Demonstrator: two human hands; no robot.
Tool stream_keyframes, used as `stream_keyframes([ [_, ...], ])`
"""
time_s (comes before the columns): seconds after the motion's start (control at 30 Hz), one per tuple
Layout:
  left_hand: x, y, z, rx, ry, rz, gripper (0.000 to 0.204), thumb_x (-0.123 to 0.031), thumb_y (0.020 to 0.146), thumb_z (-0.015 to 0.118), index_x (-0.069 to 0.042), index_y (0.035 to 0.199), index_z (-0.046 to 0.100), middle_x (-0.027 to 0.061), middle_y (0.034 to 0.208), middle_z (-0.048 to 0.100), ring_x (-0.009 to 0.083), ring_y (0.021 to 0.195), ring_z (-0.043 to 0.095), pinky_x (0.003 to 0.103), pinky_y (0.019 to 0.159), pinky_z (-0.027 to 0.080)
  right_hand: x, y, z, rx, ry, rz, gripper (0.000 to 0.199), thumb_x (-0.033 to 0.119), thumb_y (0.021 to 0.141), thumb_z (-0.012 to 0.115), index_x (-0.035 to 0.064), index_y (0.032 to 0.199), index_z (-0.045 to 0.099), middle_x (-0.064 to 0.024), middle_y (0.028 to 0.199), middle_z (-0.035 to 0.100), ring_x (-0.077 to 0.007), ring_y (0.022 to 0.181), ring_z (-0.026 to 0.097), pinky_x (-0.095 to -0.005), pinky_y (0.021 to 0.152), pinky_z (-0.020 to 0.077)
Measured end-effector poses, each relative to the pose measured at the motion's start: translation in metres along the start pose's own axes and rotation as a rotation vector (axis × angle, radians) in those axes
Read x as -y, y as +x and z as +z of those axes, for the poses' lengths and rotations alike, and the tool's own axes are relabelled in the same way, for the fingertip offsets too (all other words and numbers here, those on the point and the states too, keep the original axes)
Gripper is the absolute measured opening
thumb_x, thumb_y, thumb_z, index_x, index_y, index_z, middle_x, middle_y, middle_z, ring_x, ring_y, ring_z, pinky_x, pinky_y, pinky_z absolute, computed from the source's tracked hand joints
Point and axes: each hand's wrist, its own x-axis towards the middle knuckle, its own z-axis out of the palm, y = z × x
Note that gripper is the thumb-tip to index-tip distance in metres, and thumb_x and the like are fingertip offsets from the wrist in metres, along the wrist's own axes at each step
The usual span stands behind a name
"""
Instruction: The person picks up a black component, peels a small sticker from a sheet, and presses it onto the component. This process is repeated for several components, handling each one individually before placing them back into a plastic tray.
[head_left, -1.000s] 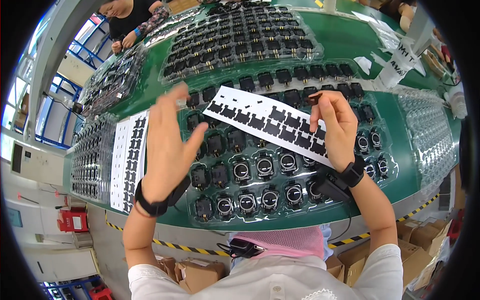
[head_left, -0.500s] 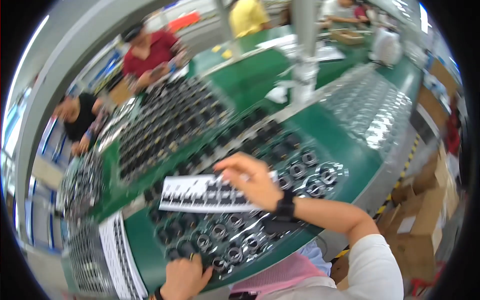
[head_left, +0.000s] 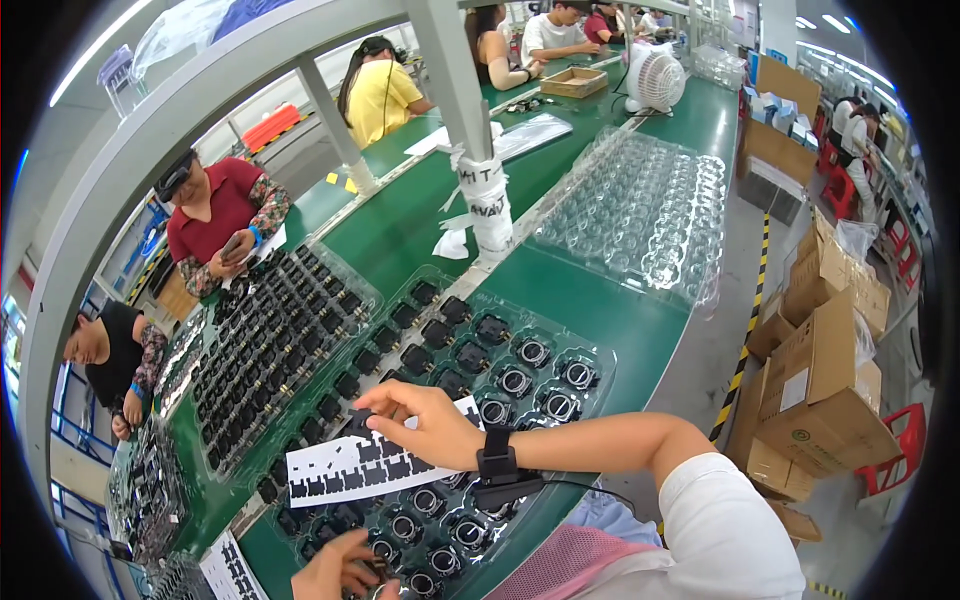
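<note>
My right hand (head_left: 430, 428) is over a white sheet (head_left: 310, 466) with rows of black die-cut stickers. Its thumb and fingers pinch a small black sticker (head_left: 359, 422) above the sheet's upper edge. Low in the view, my left hand (head_left: 328, 572) curls its fingers around a small dark part (head_left: 376, 569), mostly hidden by them. That hand is at the near edge of a transparent tray (head_left: 600, 352) holding black parts, several with round silver rings (head_left: 515, 381). The sheet lies across this tray.
Another transparent tray of black parts (head_left: 280, 345) lies farther left. Stacked transparent trays (head_left: 640, 215) stand at the far right of the green table (head_left: 560, 285). A grey post (head_left: 455, 90) rises mid-table. A second sticker sheet (head_left: 232, 568) is at lower left; cardboard boxes (head_left: 815, 385) stand right.
The view has shifted and sharpened. My right hand now pinches a black sticker over the sheet. My left hand, earlier palm down at the tray edge, now has its fingers curled around a part.
</note>
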Motion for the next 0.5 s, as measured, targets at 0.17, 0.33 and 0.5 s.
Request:
stream_keyframes([
  [0.17, 0.049, 0.043, 0.023, 0.235, -0.599, -0.043, 0.044, 0.003, 0.065, 0.063, 0.007, 0.108, 0.054, 0.0119, 0.100, 0.059, 0.0189, 0.092, 0.059, 0.028, 0.074, 0.051, -0.001, 0.000, 0.002, -0.042, -0.031, 0.036, 0.013, 0.009, 0.087, 0.060, 0.0034, 0.098, 0.055, -0.0045, 0.087, 0.062, -0.0108, 0.078, 0.060, -0.0256, 0.067, 0.0482],
  [0.33, 0.080, 0.061, 0.054, 0.064, -0.879, -0.064, 0.043, 0.007, 0.065, 0.058, -0.002, 0.105, 0.049, 0.0128, 0.117, 0.048, 0.0192, 0.100, 0.053, 0.033, 0.086, 0.048, -0.001, -0.001, 0.006, -0.053, -0.027, -0.068, 0.010, 0.008, 0.088, 0.057, 0.0050, 0.097, 0.053, -0.0048, 0.086, 0.062, -0.0102, 0.071, 0.057, -0.0235, 0.057, 0.0448],
  [0.5, 0.091, 0.066, 0.062, -0.073, -0.859, -0.110, 0.046, 0.012, 0.070, 0.055, -0.006, 0.111, 0.044, 0.0128, 0.122, 0.047, 0.0192, 0.104, 0.053, 0.033, 0.087, 0.047, 0.003, -0.001, -0.003, 0.068, -0.056, -0.134, 0.008, 0.004, 0.087, 0.057, 0.0052, 0.095, 0.055, -0.0080, 0.114, 0.052, -0.0142, 0.099, 0.054, -0.0248, 0.070, 0.0483],
])
